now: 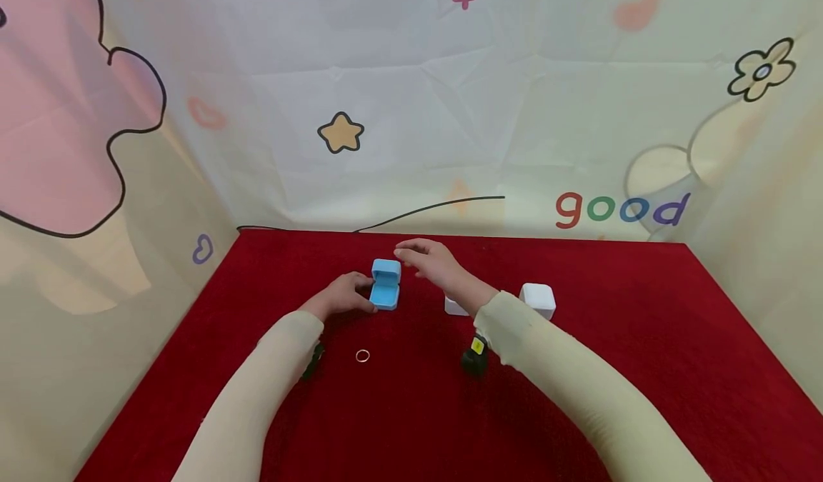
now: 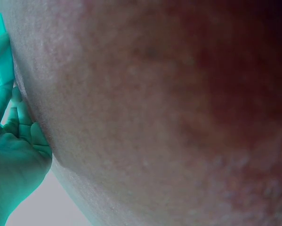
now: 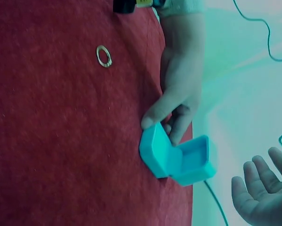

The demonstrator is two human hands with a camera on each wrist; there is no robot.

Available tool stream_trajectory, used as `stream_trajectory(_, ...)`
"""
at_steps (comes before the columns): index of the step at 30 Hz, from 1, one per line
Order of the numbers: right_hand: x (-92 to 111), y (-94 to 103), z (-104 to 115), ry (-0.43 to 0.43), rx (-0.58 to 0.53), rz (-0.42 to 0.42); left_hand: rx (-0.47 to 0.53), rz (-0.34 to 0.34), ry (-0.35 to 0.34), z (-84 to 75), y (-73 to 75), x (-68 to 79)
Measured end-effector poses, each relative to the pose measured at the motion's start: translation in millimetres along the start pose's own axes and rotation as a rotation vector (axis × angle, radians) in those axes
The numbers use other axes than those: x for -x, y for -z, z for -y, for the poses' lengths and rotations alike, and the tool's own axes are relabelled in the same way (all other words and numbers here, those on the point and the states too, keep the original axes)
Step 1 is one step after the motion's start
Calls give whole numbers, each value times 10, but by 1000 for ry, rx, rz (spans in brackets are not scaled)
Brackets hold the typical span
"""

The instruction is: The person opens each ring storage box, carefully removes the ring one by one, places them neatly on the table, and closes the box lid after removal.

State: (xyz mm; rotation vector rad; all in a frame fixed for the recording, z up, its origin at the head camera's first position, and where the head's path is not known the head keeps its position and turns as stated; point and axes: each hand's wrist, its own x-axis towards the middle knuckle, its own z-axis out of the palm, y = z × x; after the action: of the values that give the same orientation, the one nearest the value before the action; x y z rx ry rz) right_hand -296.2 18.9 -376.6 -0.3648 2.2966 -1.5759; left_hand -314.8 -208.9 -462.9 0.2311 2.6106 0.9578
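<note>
A light blue ring box (image 1: 384,297) stands on the red cloth with its lid raised. My left hand (image 1: 343,293) grips it at its left side, thumb near the front edge. In the right wrist view the same box (image 3: 155,151) shows its hollow lid, with the left thumb and fingers on its base. Just right of the lid, my right hand (image 1: 432,260) hovers with fingers relaxed and holds nothing. A thin gold-coloured ring (image 1: 363,361) lies on the cloth nearer to me. The left wrist view is mostly blocked by a blurred close surface.
A white box (image 1: 539,299) sits to the right on the red cloth (image 1: 411,425). Another white object (image 1: 455,308) is partly hidden behind the right forearm. A printed fabric backdrop (image 1: 411,96) rises behind the table.
</note>
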Motion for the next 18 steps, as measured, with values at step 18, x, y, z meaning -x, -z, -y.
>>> stream_trajectory(18,-240,5,-221,-145,-111,-5,-13,3,-1,-16,-2,7)
